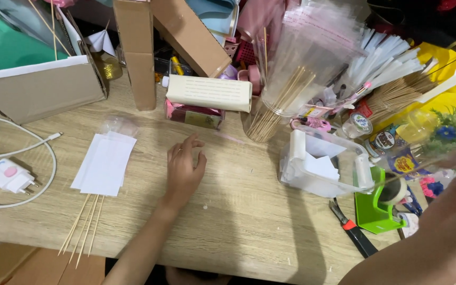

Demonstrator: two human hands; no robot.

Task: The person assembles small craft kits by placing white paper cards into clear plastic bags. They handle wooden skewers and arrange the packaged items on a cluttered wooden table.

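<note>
Left hand [184, 170] rests spread, empty, on the table [238, 221]; the right hand is cut off, only a blurred forearm [434, 237] showing.

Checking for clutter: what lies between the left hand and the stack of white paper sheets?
In the head view, only bare wooden tabletop separates the left hand from the white paper sheets.

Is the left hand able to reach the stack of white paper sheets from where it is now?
Probably yes. The left hand rests flat on the wooden table, just beside the white paper sheets. Only bare tabletop lies between them, and nothing blocks the way.
</note>
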